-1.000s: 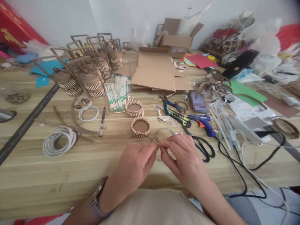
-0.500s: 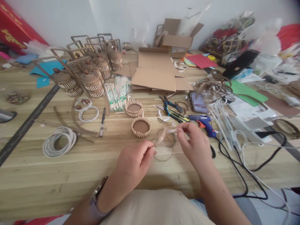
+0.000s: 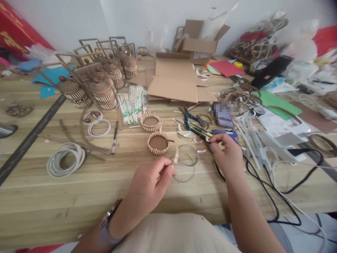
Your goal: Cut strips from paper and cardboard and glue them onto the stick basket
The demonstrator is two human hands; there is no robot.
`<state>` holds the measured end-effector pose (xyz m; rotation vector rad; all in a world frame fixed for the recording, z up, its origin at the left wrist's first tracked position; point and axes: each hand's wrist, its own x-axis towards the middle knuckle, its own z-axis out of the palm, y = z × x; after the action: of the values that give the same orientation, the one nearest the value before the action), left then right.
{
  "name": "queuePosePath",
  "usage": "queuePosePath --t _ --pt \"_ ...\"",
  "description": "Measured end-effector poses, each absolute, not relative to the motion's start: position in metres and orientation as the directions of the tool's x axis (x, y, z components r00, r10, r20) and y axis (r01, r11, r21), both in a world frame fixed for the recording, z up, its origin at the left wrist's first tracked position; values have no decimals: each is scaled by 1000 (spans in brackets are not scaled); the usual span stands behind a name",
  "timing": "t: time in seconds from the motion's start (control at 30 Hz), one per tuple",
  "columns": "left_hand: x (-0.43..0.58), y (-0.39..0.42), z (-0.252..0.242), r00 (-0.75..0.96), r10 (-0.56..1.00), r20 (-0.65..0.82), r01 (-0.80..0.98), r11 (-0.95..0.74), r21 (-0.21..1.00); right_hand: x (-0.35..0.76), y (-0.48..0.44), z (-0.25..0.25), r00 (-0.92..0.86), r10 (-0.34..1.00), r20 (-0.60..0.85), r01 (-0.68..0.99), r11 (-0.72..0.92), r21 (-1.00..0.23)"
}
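My left hand point(image 3: 151, 181) pinches a short, thin tan strip point(image 3: 176, 154) that curves upward from the fingertips. My right hand point(image 3: 226, 153) is closed in a pinch beside the blue glue gun point(image 3: 238, 137), partly covering it. What those fingertips hold, if anything, is too small to make out. A coil of thin wire point(image 3: 196, 156) lies on the table between my hands. Just beyond my left hand sits a round tray edged with short wooden pegs point(image 3: 158, 152), with a brown strip end at its right rim. A second peg-edged ring point(image 3: 150, 129) stands behind it.
Pliers point(image 3: 193, 117) and white paper scraps point(image 3: 202, 151) lie near my right hand. Wooden lidded baskets with handles point(image 3: 104, 95) crowd the back left. Flattened cardboard point(image 3: 173, 84) lies at the back. Glue sticks point(image 3: 249, 137) and black cables point(image 3: 263, 182) spread to the right.
My right hand has moved right and away from my left, toward the glue gun. The tan strip now shows plainly in my left hand, which has barely moved.
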<state>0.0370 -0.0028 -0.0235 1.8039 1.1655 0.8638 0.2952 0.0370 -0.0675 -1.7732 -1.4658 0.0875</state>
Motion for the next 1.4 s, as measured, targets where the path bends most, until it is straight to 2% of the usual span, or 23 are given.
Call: queuePosePath --t 0.13,0.3,0.37,0.43,0.5,0.6,0.67,0.83,0.93,1.0,1.1,1.23,1.4 --pt "37 -4 -21 337 939 70 340 -191 921 296 41 -74 346 876 336 771 -61 -634" --pt "39 -4 -18 299 954 -25 175 -28 984 293 39 -73 265 848 459 823 49 -566" --pt "40 -4 -17 291 954 -69 67 51 996 284 34 -67 298 865 404 775 28 -632" --pt "42 -3 -17 294 948 -119 -21 130 991 269 25 -57 292 912 286 680 12 -733" --pt "43 -1 -17 304 939 -163 -76 195 978 249 14 -45 161 963 216 580 84 -810" --pt "45 1 -17 353 909 -220 -110 274 955 219 0 -28 -110 971 214 438 241 -866" --pt "45 1 -18 387 890 -242 -112 306 945 205 -5 -21 -173 960 219 379 271 -885" --pt "44 -3 -19 454 867 -207 -112 286 952 198 -7 -17 -162 979 124 243 161 -957" --pt "42 -6 -20 455 872 -181 -104 254 962 207 -5 -19 -42 994 102 216 108 -970" --pt "40 -7 -20 440 878 -191 -53 238 970 215 -4 -20 61 990 124 251 105 -962" --pt "39 -8 -17 421 883 -205 59 199 978 223 -6 -20 128 978 168 304 122 -945" --pt "39 -8 -11 399 897 -189 139 144 980 224 -9 -18 140 958 250 357 187 -915" --pt "40 -7 -11 347 924 -158 146 113 983 219 -12 -13 89 943 322 410 260 -875"
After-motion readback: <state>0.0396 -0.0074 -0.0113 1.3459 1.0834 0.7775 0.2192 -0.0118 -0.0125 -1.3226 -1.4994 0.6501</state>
